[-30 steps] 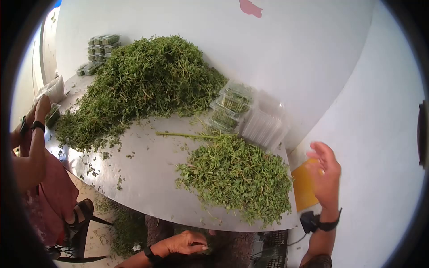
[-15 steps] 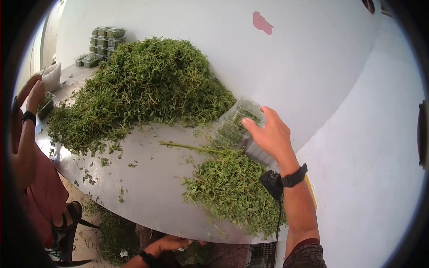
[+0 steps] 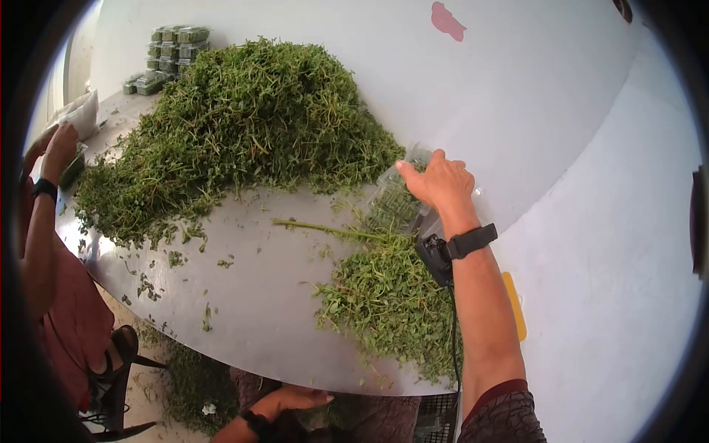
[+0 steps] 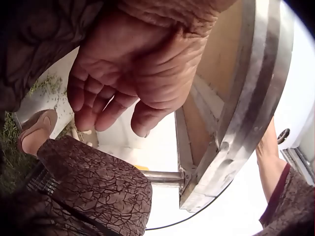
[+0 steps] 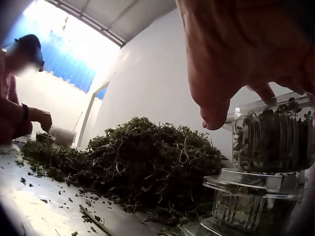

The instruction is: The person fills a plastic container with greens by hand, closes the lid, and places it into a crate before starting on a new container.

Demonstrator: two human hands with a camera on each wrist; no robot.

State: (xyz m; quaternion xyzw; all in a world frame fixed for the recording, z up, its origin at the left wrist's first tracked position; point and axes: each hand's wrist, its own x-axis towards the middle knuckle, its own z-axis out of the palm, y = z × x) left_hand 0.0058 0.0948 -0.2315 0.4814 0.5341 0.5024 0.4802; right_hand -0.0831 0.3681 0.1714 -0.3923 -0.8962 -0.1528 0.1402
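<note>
My right hand (image 3: 441,181) is over the stacked clear containers of greens (image 3: 391,207) beside the wall. In the right wrist view, its thumb and fingers (image 5: 214,115) grip the lid edges of the top container (image 5: 273,135), which sits above another closed container (image 5: 256,201). My left hand (image 3: 303,397) hangs low by the table's front edge; the left wrist view shows that hand (image 4: 138,69) with relaxed, slightly bent fingers and nothing held. A smaller heap of greens (image 3: 391,303) lies in front of the stack, with a long stem (image 3: 317,227) beside it.
A large mound of greens (image 3: 251,125) covers the back of the metal table (image 3: 258,295). More filled containers (image 3: 177,52) stand at the back left. Another person's hands (image 3: 59,151) work at the left edge. A yellow object (image 3: 515,306) is right of my forearm.
My right hand has moved left and forward from beside the table onto the container stack, where it grips the top one. My left hand has stayed low, shifting slightly left in view.
</note>
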